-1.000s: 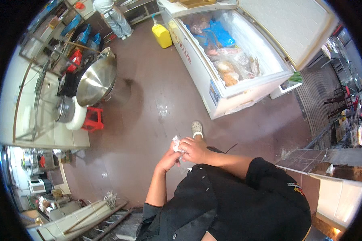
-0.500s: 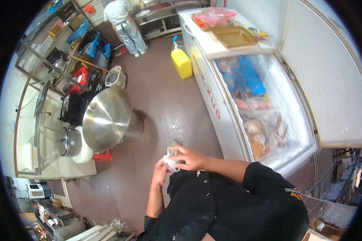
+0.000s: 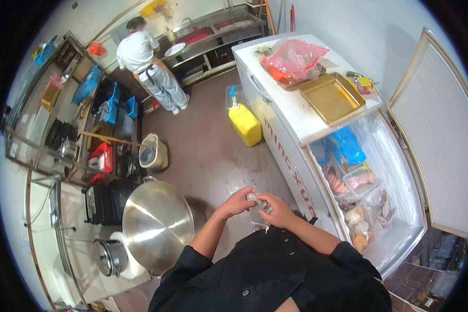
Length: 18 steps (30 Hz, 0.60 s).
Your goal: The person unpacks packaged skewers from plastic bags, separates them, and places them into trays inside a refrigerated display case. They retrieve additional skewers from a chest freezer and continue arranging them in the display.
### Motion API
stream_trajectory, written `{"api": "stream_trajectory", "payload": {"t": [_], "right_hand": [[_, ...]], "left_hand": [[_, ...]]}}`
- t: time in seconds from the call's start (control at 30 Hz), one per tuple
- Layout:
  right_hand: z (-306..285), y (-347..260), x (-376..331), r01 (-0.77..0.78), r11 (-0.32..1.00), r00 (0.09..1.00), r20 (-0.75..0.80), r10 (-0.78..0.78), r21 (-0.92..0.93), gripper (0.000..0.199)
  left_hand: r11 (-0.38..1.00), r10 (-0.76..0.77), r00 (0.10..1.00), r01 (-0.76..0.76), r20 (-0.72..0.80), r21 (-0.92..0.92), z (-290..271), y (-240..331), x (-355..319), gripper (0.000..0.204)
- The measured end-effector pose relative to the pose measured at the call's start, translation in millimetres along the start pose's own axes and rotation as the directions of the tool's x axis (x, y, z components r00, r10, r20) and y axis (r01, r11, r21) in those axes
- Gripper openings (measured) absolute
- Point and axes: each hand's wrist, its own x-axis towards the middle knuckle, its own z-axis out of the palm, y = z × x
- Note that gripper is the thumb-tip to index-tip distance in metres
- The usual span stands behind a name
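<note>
In front of my chest both hands meet on a small, crumpled, clear plastic bag [image 3: 256, 206]. My left hand [image 3: 238, 202] has its fingers closed on the bag's left side. My right hand [image 3: 277, 210] pinches it from the right. What the bag holds, if anything, is too small to make out. To the right stands a white chest freezer [image 3: 283, 148] with its lid [image 3: 434, 140] raised. Frosted inside, it contains bagged food [image 3: 360, 229], pinkish packs [image 3: 360, 180] and blue plastic bags [image 3: 347, 145].
A big steel pot [image 3: 158, 223] stands at left, beside a smaller lidded pot [image 3: 109, 258]. Farther off are a bucket [image 3: 160, 155], a yellow jug [image 3: 246, 125] and cluttered shelves [image 3: 52, 117]. A gold tray [image 3: 332, 96] lies on the freezer top. Another person [image 3: 145, 62] stands near the sinks.
The view has tilted up, bringing more of the far sinks into sight. My hands have shifted right, and both are still on the bag.
</note>
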Motion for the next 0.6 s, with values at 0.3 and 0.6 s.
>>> {"api": "stream_trajectory", "payload": {"t": [0.3,0.6], "right_hand": [[-103.6,143.9,157.5,-0.307,0.951,0.930,-0.223,0.293,-0.028,0.021],[-192.6,207.1,199.4,-0.447,0.847,0.875,-0.338,0.347,-0.287,0.018]], "left_hand": [[0.955,0.285,0.725,-0.158,-0.626,0.251,-211.2,119.0,188.2,0.029],[0.443,0.800,-0.104,-0.561,-0.590,0.699,-428.0,429.7,341.0,0.032]]}}
